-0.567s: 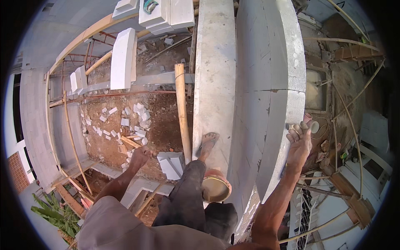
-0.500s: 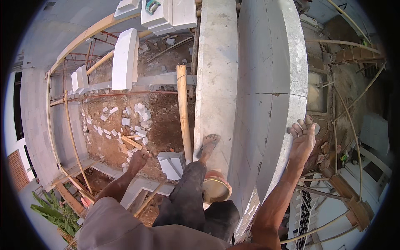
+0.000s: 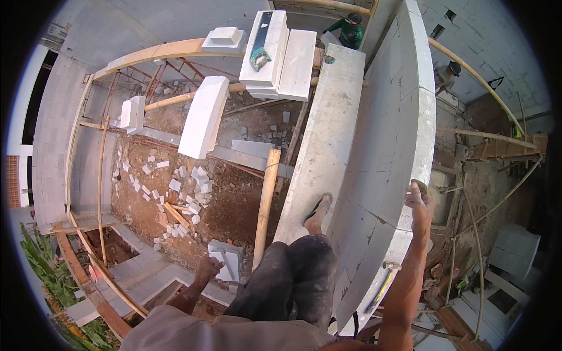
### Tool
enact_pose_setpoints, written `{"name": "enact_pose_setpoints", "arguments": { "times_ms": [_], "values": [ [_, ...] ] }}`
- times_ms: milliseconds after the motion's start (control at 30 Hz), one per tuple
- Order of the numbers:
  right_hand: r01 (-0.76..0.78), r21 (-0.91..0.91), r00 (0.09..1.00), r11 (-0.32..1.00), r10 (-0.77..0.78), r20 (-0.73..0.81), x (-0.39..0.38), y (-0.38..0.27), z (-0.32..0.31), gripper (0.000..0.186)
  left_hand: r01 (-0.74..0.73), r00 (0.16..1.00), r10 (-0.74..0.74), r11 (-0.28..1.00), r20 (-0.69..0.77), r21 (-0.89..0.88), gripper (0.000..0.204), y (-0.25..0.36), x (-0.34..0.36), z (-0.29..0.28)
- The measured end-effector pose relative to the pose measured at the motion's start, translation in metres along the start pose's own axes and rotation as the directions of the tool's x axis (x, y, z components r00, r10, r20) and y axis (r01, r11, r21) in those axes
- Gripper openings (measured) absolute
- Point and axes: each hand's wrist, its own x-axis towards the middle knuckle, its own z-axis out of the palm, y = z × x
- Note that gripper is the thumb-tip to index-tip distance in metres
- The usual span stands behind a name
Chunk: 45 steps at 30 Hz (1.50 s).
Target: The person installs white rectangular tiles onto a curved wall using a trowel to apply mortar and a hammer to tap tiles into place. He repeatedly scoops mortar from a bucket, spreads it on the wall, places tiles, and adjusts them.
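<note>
My right hand (image 3: 419,206) is at the top edge of the pale block wall (image 3: 374,140), its fingers bent together. A small greyish patch shows at the fingertips; I cannot make out whether it is held. Low on my left, my left hand (image 3: 208,270) hangs in the air with fingers loosely bent and apart, and nothing visible in it. Below and beyond it lie white blocks (image 3: 227,257). My sandalled foot (image 3: 317,215) stands on the long grey plank (image 3: 325,123) beside the wall. A yellow-edged tool (image 3: 380,288), perhaps a level, lies along the wall's near end.
White blocks (image 3: 263,52) sit on the left scaffold, a green-and-grey item (image 3: 260,58) on top. A bamboo post (image 3: 267,205) rises left of the plank. Rubble (image 3: 175,184) covers the ground below. A person in green (image 3: 351,32) is at the plank's far end; another person (image 3: 449,73) is beyond the wall.
The view has shifted, bringing two people into sight. My foot is farther forward on the plank. The bucket by my legs is no longer visible. My right hand has turned and its fingers have drawn together.
</note>
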Motion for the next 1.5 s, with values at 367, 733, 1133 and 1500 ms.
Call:
{"name": "enact_pose_setpoints", "arguments": {
  "times_ms": [367, 733, 1133, 1500],
  "values": [
    [-0.024, -0.658, 0.803, 0.753, 0.406, 0.436, 0.074, 0.087, 0.035, 0.043, -0.218, 0.973, 0.209, 0.972, -0.099, -0.086, 0.031, 0.206, 0.159, 0.003],
    [0.081, -0.64, 0.781, 0.764, 0.35, 0.518, 0.212, 0.047, 0.105, 0.04, -0.436, 0.853, 0.397, 0.899, -0.338, -0.045, 0.02, 0.489, 0.408, -0.085],
    [-0.317, -0.543, 0.738, 0.778, 0.562, 0.374, 0.413, 0.047, 0.197, 0.044, -0.038, 0.723, 0.026, 0.999, -0.69, -0.003, 0.054, 0.616, 0.7, -0.169],
    [-0.256, -0.45, 0.707, 0.855, 0.484, 0.517, 0.529, 0.052, 0.345, 0.039, -0.228, 0.656, -0.146, 0.897, -0.74, -0.38, 0.075, 0.623, 0.713, -0.155]
  ]
}}
